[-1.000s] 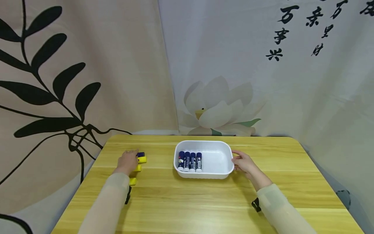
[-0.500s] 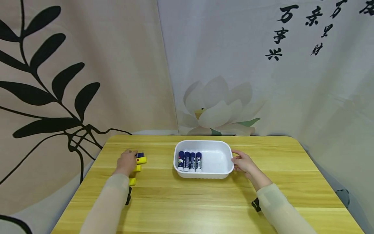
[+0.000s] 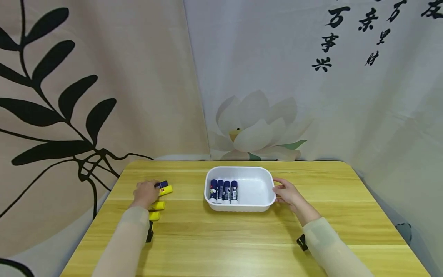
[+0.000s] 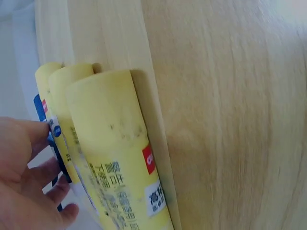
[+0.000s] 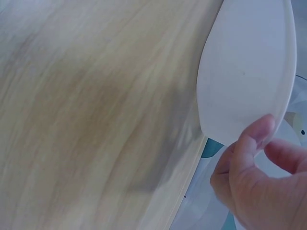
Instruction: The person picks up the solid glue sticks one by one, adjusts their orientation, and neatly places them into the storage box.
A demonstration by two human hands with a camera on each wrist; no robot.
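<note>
1. The white tray [image 3: 256, 188] sits near the table's 12 o'clock edge; four blue-and-white sticks [image 3: 226, 192] lie side by side toward its 9 o'clock end.
2. Well apart, at the tray's 9 o'clock, are three yellow sticks [image 3: 157, 206] and one dark blue stick [image 3: 161, 184], so the work seems roughly half done.
3. The left hand [image 3: 144, 193], fingers partly bent, reaches over these; whether it grips one cannot be told.
4. The right hand [image 3: 288, 194] pinches the tray's rim at 3 o'clock.

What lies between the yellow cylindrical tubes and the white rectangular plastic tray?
Bare wooden tabletop only: nothing stands between the yellow cylindrical tubes and the white rectangular plastic tray, as the head view shows.
</note>
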